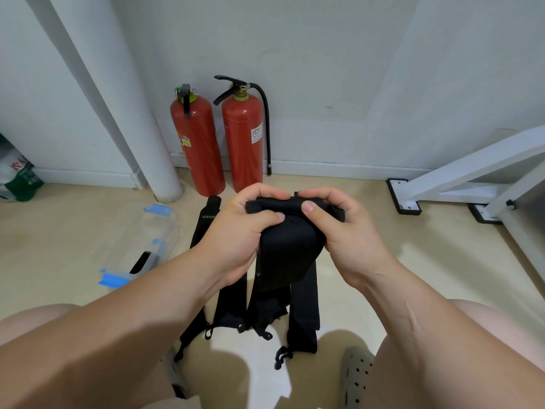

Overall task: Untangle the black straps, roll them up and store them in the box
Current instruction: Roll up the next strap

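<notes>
A wide black strap (pixel 284 255) is held up in front of me, partly rolled at its top end. My left hand (pixel 239 231) grips the roll's left side, thumb on top. My right hand (pixel 345 231) grips the right side, thumb pressing the roll. The strap's free length hangs down toward the floor. More black straps (pixel 303 314) lie on the floor below, with small loops and cords at their ends. One strap with yellow lettering (pixel 206 219) lies to the left. A clear plastic box (pixel 147 231) with blue clips sits on the floor at the left, holding a black item (pixel 141 262).
Two red fire extinguishers (pixel 218 143) stand against the white wall behind the straps. A white pipe (pixel 129 113) rises at the left, with a bag (pixel 17 178) at the far left. A white metal frame (pixel 460 178) stands at the right. My knees and a grey clog (pixel 356 376) are below.
</notes>
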